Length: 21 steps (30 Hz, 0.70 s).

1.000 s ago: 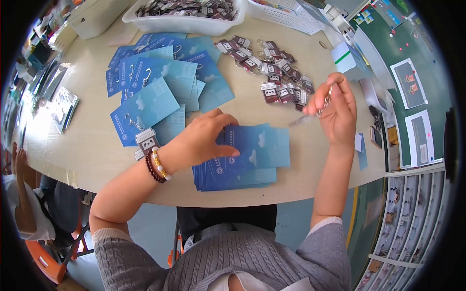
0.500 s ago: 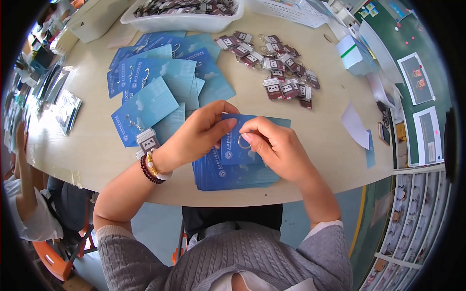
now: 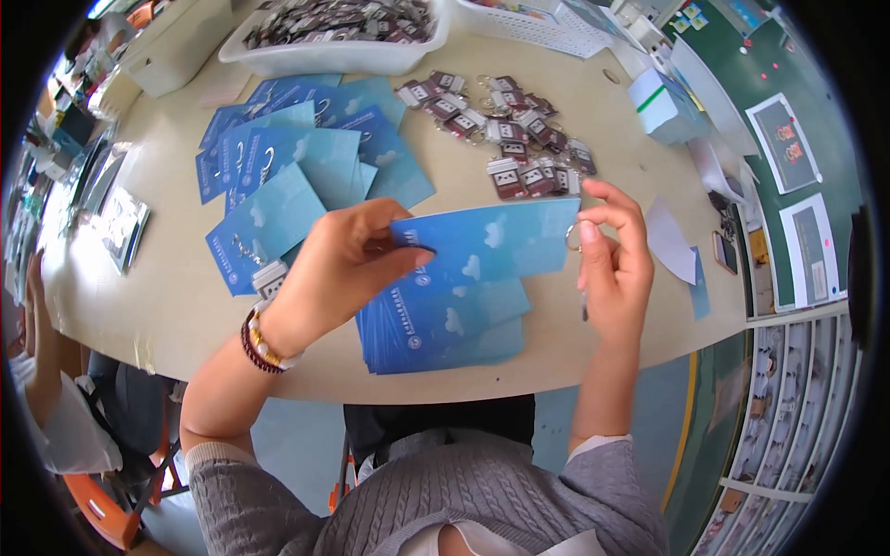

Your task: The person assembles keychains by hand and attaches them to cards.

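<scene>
My left hand (image 3: 338, 269) grips the left end of a blue card with white clouds (image 3: 496, 239) and holds it up above a stack of the same blue cards (image 3: 445, 324) at the table's near edge. My right hand (image 3: 612, 259) pinches a small metal key ring (image 3: 575, 236) at the card's right edge, and part of the keychain hangs below my fingers. A beaded bracelet sits on my left wrist.
More blue cards (image 3: 297, 167) with keychains lie fanned out at the left. Loose keychains (image 3: 510, 139) lie at the middle right. A white tray (image 3: 343, 42) of keychains stands at the back, near a small box (image 3: 663, 102). Another person sits at the left.
My right hand fetched a keychain from the loose pile and brought it to the cards. My left hand has lifted one card off the stack; the ring now sits at its right edge.
</scene>
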Tool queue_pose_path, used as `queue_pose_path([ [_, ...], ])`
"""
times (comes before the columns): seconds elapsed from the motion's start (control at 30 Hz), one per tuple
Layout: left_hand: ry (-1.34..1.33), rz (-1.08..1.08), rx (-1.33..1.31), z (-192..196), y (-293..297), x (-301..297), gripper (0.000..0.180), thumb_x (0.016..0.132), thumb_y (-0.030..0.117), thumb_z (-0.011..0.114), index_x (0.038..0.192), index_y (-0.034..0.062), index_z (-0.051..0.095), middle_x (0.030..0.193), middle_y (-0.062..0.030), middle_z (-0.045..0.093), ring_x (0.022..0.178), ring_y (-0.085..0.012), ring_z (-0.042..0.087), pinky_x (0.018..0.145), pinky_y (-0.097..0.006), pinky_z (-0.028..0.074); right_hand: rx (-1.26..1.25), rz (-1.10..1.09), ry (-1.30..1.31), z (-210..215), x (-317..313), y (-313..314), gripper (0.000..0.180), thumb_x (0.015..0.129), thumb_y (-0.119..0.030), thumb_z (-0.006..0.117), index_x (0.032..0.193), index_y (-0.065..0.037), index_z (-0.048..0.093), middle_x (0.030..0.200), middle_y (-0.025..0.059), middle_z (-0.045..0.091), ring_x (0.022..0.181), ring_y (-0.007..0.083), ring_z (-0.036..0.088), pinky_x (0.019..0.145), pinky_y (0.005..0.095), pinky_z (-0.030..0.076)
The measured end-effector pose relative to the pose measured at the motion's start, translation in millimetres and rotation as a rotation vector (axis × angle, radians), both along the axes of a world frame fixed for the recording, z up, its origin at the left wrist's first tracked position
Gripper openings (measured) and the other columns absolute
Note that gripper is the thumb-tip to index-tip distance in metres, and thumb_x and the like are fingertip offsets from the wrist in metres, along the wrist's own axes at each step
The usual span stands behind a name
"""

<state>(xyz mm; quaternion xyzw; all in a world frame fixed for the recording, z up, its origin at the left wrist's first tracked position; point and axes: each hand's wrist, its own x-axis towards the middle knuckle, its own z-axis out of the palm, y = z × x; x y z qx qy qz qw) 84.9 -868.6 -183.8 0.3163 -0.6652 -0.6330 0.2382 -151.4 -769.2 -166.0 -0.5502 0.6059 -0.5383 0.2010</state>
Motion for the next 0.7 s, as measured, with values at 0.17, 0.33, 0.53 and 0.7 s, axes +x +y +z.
queue_pose_path([
  [0.17,0.041,0.201,-0.221,-4,4,2,0.013,0.082,0.000,0.066,0.091,-0.0026,0.057,0.077,-0.0039,0.062,0.070,-0.0060,0.059,0.061,-0.020,0.048,-0.142,0.018,0.227,-14,18,4,0.005,0.088,-0.004,0.058,0.092,-0.002,0.057,0.126,0.0197,0.052,0.066,0.0137,0.060,0.057,0.0242,0.048],
  [0.33,0.019,0.262,-0.398,-2,8,-5,0.012,0.082,-0.002,0.065,0.092,-0.0032,0.058,0.078,-0.0057,0.063,0.069,-0.0084,0.061,0.062,-0.022,0.052,-0.232,-0.038,0.383,-19,27,2,0.004,0.087,-0.002,0.058,0.091,-0.001,0.056,0.130,0.0253,0.047,0.071,0.0192,0.066,0.058,0.0284,0.051],
  [0.53,0.031,0.315,-0.699,-3,10,-8,0.010,0.081,-0.004,0.064,0.089,-0.0023,0.059,0.079,-0.0093,0.062,0.069,-0.0156,0.062,0.062,-0.024,0.052,-0.242,-0.036,0.377,-22,38,3,0.004,0.087,-0.002,0.058,0.090,-0.001,0.055,0.131,0.0275,0.046,0.065,0.0187,0.065,0.050,0.0268,0.049],
  [0.7,0.060,0.301,-0.834,-3,10,-7,0.011,0.079,-0.006,0.064,0.088,-0.0016,0.059,0.078,-0.0113,0.060,0.064,-0.0218,0.058,0.056,-0.028,0.047,-0.330,-0.118,0.363,-15,33,-1,0.004,0.087,-0.001,0.057,0.090,-0.001,0.054,0.131,0.0268,0.046,0.064,0.0178,0.064,0.050,0.0255,0.048],
])
